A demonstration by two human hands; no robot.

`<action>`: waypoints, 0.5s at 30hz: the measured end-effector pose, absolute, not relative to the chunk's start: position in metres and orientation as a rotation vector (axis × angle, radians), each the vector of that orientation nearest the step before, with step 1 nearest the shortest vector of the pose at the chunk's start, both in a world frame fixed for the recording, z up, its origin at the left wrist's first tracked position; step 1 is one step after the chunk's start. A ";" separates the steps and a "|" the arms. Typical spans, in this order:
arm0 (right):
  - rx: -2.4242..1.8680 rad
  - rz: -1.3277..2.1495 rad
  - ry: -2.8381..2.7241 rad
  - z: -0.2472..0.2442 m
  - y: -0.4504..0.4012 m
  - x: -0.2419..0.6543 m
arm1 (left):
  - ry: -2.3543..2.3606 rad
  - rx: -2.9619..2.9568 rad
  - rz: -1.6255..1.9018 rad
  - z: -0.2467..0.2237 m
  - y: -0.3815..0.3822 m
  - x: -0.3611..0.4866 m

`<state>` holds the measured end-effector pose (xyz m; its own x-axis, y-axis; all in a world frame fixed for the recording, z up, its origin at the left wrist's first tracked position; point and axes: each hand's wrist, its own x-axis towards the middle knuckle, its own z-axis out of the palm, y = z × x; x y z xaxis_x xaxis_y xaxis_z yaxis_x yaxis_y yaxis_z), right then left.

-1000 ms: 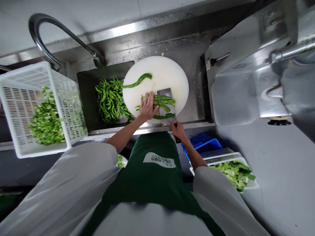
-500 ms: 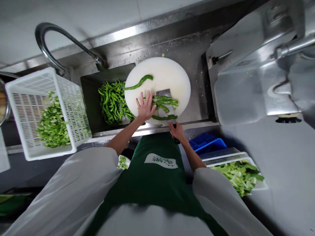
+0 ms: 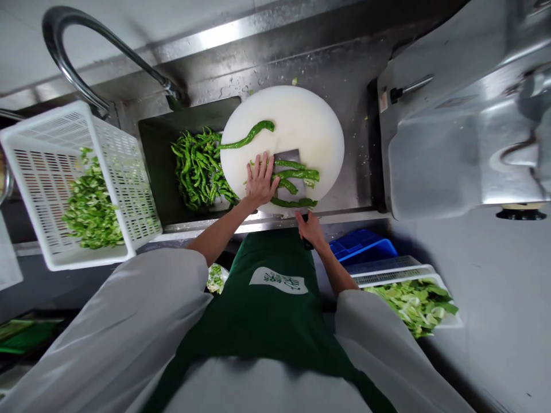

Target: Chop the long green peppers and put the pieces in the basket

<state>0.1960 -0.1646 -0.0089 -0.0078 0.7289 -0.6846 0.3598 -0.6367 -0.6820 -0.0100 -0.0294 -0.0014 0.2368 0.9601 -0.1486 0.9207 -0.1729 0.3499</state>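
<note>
A round white cutting board (image 3: 318, 126) lies over the sink's right part. My left hand (image 3: 260, 184) rests flat on it, fingers spread, touching the left ends of several green peppers (image 3: 301, 174). These peppers lie across the wide blade of a cleaver (image 3: 289, 155), which is flat on the board. My right hand (image 3: 310, 228) is wrapped round the cleaver's black handle at the board's near edge. One curved pepper (image 3: 249, 136) lies apart at the upper left of the board.
Whole peppers (image 3: 200, 172) fill part of the sink basin. Left of it stands a white basket (image 3: 92, 258) with cut green pieces. A steel faucet (image 3: 107, 37) arches behind. A steel machine (image 3: 430, 166) stands right. Below are a blue crate (image 3: 365, 249) and a basket of leaves (image 3: 417, 304).
The whole view has shifted and come slightly closer to the board. My left hand's fingers are nearer together. The cleaver and peppers keep about the same places on the board.
</note>
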 end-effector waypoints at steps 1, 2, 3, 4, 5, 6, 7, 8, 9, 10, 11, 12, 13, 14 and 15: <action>-1.976 1.676 -1.132 -0.009 -0.165 0.194 | 1.732 2.155 0.143 0.001 -0.029 -0.011; -1.985 1.666 -1.131 -0.009 -0.166 0.191 | 1.724 2.167 0.133 0.003 -0.029 -0.012; -1.989 1.659 -1.130 -0.009 -0.167 0.189 | 1.709 2.185 0.123 0.006 -0.029 -0.015; -1.988 1.660 -1.127 -0.009 -0.168 0.188 | 1.688 2.205 0.116 0.009 -0.029 -0.017; -1.984 1.664 -1.120 -0.009 -0.168 0.186 | 1.662 2.221 0.112 0.011 -0.028 -0.021; -1.979 1.668 -1.112 -0.009 -0.169 0.186 | 1.635 2.231 0.108 0.012 -0.028 -0.024; -1.970 1.675 -1.104 -0.009 -0.170 0.185 | 1.611 2.237 0.104 0.012 -0.027 -0.027; -1.958 1.685 -1.095 -0.009 -0.170 0.185 | 1.591 2.241 0.097 0.012 -0.026 -0.030; -1.949 1.693 -1.085 -0.010 -0.171 0.185 | 1.575 2.245 0.087 0.010 -0.025 -0.032; -1.943 1.698 -1.075 -0.011 -0.172 0.184 | 1.563 2.250 0.077 0.008 -0.024 -0.033; -1.944 1.698 -1.064 -0.012 -0.172 0.183 | 1.555 2.256 0.069 0.006 -0.023 -0.034; -1.950 1.695 -1.053 -0.013 -0.173 0.181 | 1.551 2.261 0.066 0.004 -0.023 -0.034; -1.958 1.693 -1.041 -0.014 -0.173 0.179 | 1.547 2.263 0.066 0.002 -0.023 -0.034; -1.965 1.695 -1.027 -0.015 -0.173 0.176 | 1.544 2.262 0.069 0.001 -0.023 -0.034; -1.970 1.698 -1.017 -0.015 -0.173 0.172 | 1.543 2.258 0.074 0.000 -0.022 -0.034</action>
